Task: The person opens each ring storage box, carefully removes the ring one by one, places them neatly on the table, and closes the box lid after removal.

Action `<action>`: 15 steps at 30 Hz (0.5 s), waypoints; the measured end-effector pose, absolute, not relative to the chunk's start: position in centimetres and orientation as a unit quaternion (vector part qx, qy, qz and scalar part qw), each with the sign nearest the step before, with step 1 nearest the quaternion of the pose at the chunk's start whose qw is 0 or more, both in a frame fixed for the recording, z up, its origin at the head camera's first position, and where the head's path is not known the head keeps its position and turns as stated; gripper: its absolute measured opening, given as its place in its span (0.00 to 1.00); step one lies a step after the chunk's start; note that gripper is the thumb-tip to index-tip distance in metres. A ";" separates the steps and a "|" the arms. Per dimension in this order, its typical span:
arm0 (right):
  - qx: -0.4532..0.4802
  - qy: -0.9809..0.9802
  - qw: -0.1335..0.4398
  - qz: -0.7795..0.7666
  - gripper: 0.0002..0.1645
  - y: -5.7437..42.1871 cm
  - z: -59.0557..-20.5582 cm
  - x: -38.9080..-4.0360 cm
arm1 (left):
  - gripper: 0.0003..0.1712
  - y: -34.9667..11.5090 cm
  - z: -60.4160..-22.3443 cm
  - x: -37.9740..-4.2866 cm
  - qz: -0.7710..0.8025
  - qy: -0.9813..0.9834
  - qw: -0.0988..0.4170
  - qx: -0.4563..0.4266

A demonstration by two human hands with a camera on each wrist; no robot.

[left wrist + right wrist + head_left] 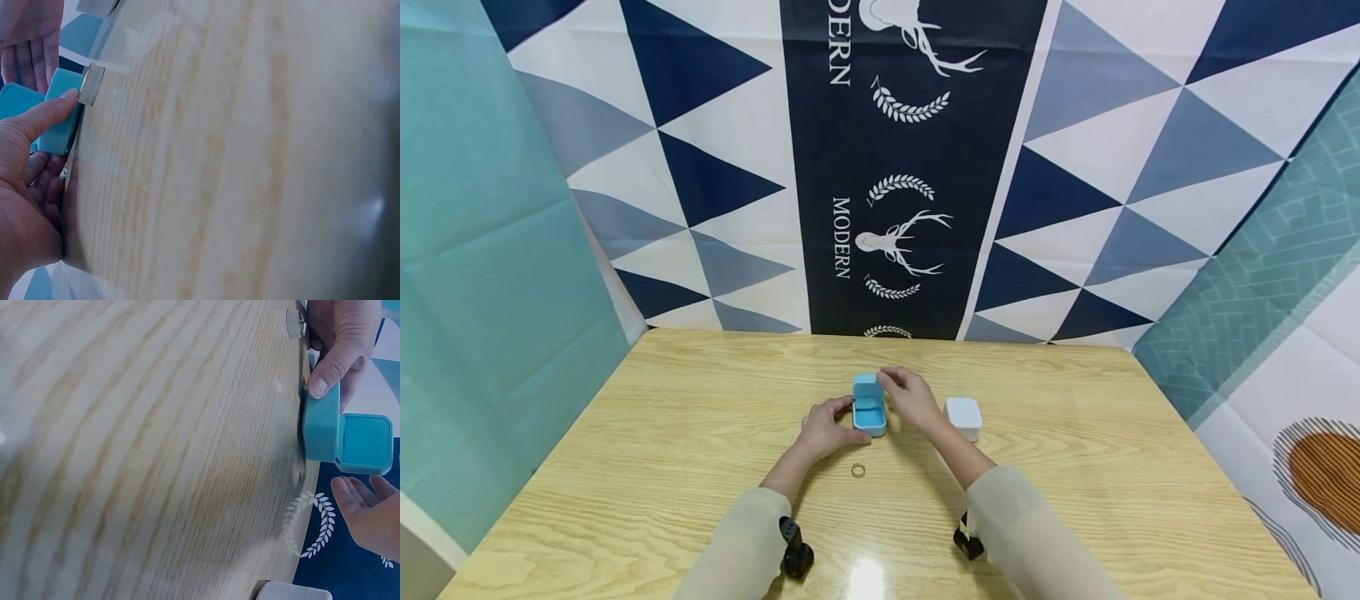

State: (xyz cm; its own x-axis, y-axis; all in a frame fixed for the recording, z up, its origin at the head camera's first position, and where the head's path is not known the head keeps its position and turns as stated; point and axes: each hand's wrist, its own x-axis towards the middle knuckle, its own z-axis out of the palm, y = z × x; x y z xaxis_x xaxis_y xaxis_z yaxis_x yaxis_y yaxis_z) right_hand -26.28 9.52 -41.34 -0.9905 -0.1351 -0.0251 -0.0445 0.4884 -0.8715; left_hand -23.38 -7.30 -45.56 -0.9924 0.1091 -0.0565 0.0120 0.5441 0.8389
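A small blue ring box stands open on the wooden table, its lid upright. My left hand grips its base from the left, thumb on the front wall. My right hand is at the lid with straight fingers; whether they touch it I cannot tell. A thin ring lies on the table just in front of the box. In the left wrist view my left hand's thumb presses the box, and the right hand's open palm sits behind it.
A closed white box sits right of the blue one, beside my right wrist. Patterned cloth backdrops hang along the far and side edges of the table. Bare wood extends left, right and in front.
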 end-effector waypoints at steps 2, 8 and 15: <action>-0.055 0.863 0.043 -0.500 0.26 9.5 -41.4 -26.3 | 0.44 -7.3 -45.5 -23.4 0.476 0.878 0.050 0.035; -0.062 0.862 0.044 -0.501 0.25 9.4 -41.2 -26.1 | 0.44 -7.3 -45.5 -23.5 0.469 0.881 0.050 0.036; -0.067 0.868 0.040 -0.491 0.23 9.4 -41.2 -26.2 | 0.45 -7.3 -45.8 -23.5 0.466 0.882 0.051 0.037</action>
State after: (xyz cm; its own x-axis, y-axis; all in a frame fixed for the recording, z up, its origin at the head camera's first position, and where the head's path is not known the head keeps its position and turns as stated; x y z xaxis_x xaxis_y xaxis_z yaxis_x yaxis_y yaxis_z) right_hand -26.21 9.37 -41.21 -0.9878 -0.1556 -0.0033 -0.0773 0.5086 -0.8575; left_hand -23.50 -7.32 -45.75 -0.9920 0.1133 -0.0554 0.0180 0.5624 0.8267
